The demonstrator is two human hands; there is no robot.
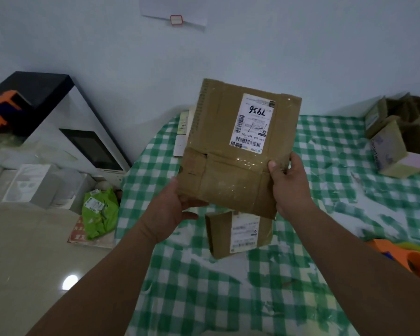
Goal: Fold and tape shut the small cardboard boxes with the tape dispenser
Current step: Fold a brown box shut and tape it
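Between both hands, flattened cardboard box point(238, 146), left hand point(172, 209), right hand point(289, 187) gripping

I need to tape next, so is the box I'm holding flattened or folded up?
Flattened: the held cardboard box shows as one flat panel between the left hand and right hand.

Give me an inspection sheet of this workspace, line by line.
Surface: green-checked cloth, wrinkled.
Job's things: flattened cardboard box held up, label facing camera; second box lying below it; orange tape dispenser at right edge.
Clutter: opened boxes far right; green bag on the floor.
Grip: left hand and right hand hold the box's lower corners.
Cables: nothing seen.
Surroundings: pale wall; white appliance at left.
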